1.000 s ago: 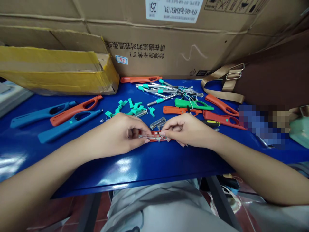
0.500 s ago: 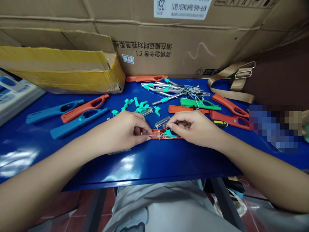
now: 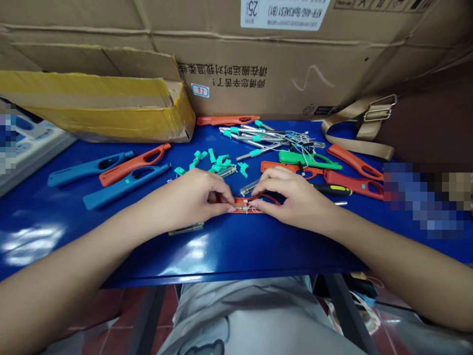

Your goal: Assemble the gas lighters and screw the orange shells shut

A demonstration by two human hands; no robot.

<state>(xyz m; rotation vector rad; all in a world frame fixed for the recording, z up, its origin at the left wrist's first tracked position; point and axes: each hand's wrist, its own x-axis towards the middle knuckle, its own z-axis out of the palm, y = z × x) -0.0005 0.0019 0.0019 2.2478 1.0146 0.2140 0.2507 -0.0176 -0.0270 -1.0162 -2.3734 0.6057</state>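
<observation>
An orange lighter casing half [image 3: 239, 200] lies near the table's front edge, with a clear tube, white wires and small parts inside it. My left hand [image 3: 201, 195] grips the casing's left end between thumb and fingers. My right hand [image 3: 290, 197] is closed over the casing's middle, thumb and fingertips at a green trigger piece [image 3: 260, 199] that they mostly hide. Just behind, a clear fuel tube [image 3: 249, 188] touches or nearly touches the right fingers. Another clear tube [image 3: 186, 229] rests below my left wrist.
Loose green triggers [image 3: 220, 161] and metal lighter rods with wires [image 3: 266, 138] lie behind my hands. Blue casings [image 3: 127, 186] are at left, red casings [image 3: 349, 182] and a yellow-black screwdriver [image 3: 334, 190] at right. Cardboard boxes [image 3: 148, 123] stand at the back.
My right hand has shifted slightly left, over the green trigger piece, which is now largely covered. The screwdriver shows more fully. The view has moved a little.
</observation>
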